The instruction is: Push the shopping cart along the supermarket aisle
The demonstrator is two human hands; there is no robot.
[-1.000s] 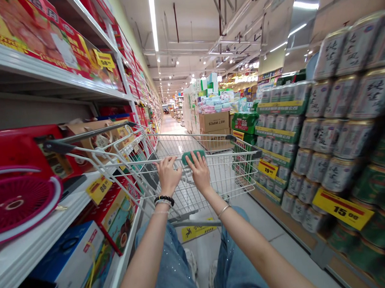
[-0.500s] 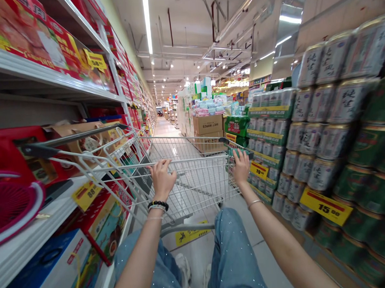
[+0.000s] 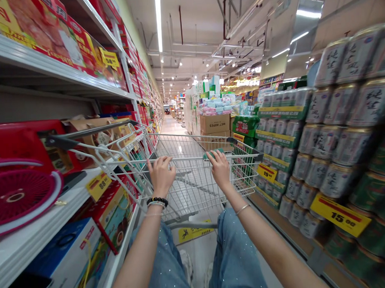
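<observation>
A wire shopping cart [image 3: 194,178] stands sideways in front of my knees, its handle bar [image 3: 98,129] at the left. My left hand [image 3: 162,175] lies on the near top rail, fingers curled over it and thumb apart. Further right on that same rail, my right hand [image 3: 220,168] presses a small green cloth [image 3: 214,153] against the metal. The fingers cover part of the cloth. I see no goods in the cart basket.
Shelves with red gift boxes [image 3: 60,35] run along the left, a pink fan [image 3: 21,196] on the lower one. Stacked cans [image 3: 334,145] rise close on the right. Wet-wipe cartons [image 3: 214,124] stand beyond the cart. A yellow floor sticker [image 3: 194,232] lies below.
My right hand has slid left along the rail with the green cloth, from the corner toward the middle. My left hand stays on the rail. The view has turned slightly left.
</observation>
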